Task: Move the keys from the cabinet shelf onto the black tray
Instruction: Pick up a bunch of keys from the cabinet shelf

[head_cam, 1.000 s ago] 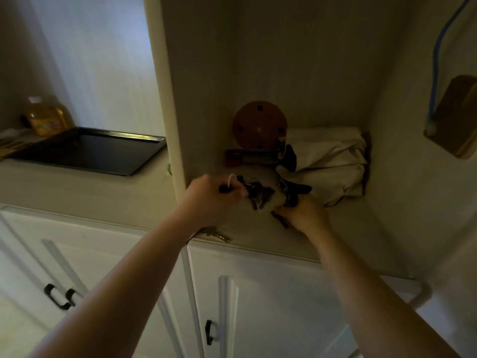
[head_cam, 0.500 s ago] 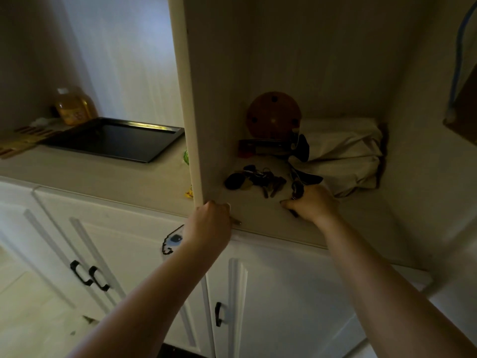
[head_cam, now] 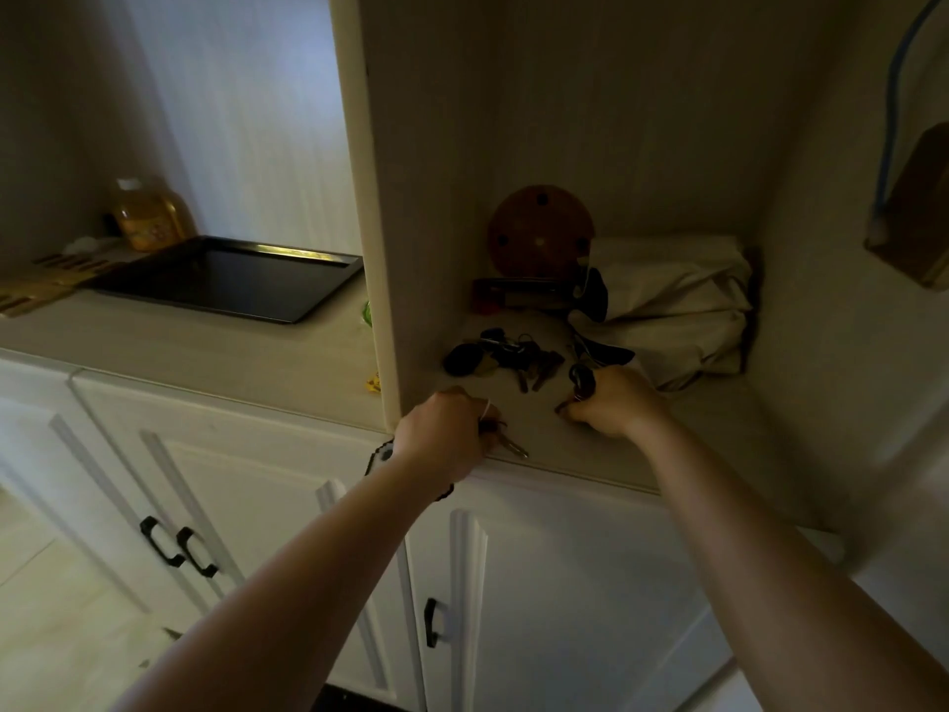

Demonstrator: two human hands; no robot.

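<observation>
A dark bunch of keys with a black fob lies on the cabinet shelf. My left hand is closed at the shelf's front edge on a small set of keys, whose silver blade sticks out to the right. My right hand is closed on another key bunch with a black fob, just right of the lying bunch. The black tray sits empty on the counter to the left, beyond the cabinet's side wall.
A round wooden disc, a dark red box and a cream cloth bag fill the back of the shelf. A yellow bottle and a wooden rack stand by the tray. White cupboard doors are below.
My left hand pulled back from the key pile to the shelf's front edge and closed on the small key set there. My right hand stayed gripping its bunch.
</observation>
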